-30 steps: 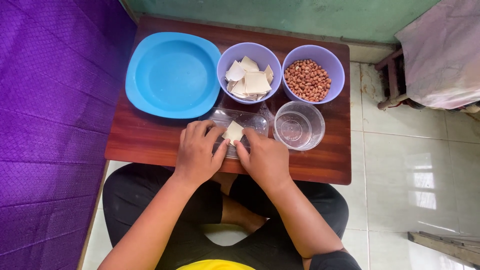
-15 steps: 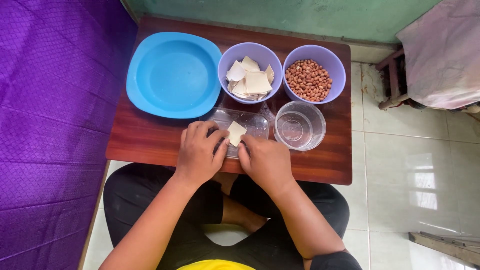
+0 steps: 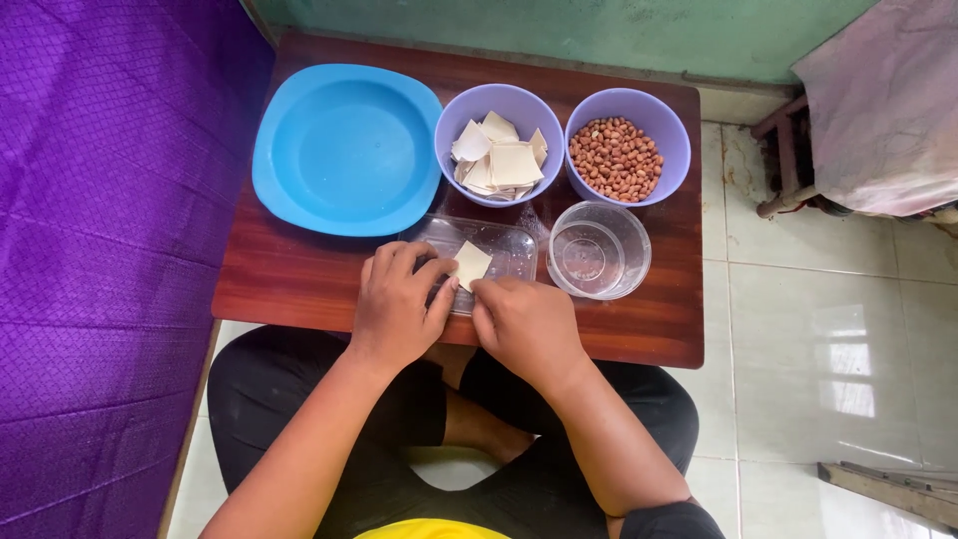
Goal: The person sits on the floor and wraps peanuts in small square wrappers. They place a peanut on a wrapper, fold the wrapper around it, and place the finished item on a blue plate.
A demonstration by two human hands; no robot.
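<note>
Wooden table (image 3: 299,284), peanut bowl (image 3: 627,150), wrapper bowl (image 3: 499,155)

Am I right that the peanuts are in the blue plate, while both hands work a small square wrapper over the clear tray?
Not quite. The head view shows the peanuts in the right purple bowl; the blue plate holds nothing. The left hand and right hand do work the small square wrapper over the clear tray.

The pale square wrapper (image 3: 471,265) now lies tilted, both hands' fingers (image 3: 439,274) shifted slightly along its edges.
</note>
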